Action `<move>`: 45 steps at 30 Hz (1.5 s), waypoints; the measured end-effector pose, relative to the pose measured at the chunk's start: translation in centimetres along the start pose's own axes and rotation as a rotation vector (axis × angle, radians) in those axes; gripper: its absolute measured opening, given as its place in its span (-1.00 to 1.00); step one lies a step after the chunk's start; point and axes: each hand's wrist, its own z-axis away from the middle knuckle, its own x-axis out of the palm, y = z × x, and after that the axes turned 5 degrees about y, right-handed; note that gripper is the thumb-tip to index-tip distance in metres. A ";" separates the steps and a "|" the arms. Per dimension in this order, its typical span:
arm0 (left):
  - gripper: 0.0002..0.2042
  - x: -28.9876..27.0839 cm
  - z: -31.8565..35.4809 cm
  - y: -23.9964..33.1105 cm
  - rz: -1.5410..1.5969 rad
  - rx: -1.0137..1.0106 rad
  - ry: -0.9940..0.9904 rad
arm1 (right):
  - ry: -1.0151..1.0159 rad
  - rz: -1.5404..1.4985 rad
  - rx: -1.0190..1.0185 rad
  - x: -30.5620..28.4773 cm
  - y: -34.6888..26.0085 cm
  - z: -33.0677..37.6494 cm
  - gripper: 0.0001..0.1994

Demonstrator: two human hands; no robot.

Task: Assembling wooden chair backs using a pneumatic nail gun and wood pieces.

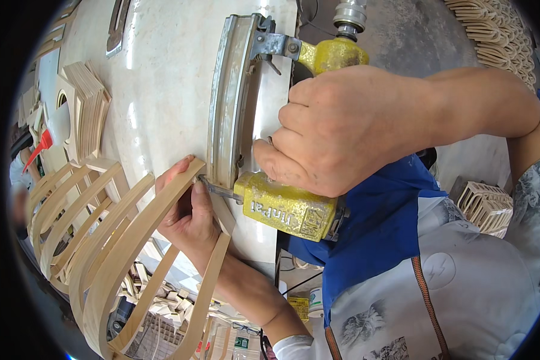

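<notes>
A yellow air nail gun point(291, 210) with a long metal magazine is gripped in my right hand point(336, 129), fingers wrapped round its handle. Its narrow nose meets the end of a curved wooden slat at the edge of a rack-like wooden frame point(111, 273). My left hand point(189, 219) holds that slat end, thumb beside the nose and fingers behind the wood. Several bowed slats run from there in a rounded basket shape. The part of the handle under my right palm is hidden.
A pale worktop point(162, 78) lies under the tool. On it stand stacked wooden panels point(87, 111) and a slotted metal piece point(118, 27). An air hose coupling point(349, 18) joins the nail gun. Bundled curved wood pieces point(492, 39) lie at upper right; wood offcuts point(174, 306) lie below.
</notes>
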 end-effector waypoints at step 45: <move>-0.49 -1.2 0.5 0.8 0.001 -0.060 -0.014 | 0.374 0.049 0.235 1.4 8.7 -1.9 -0.92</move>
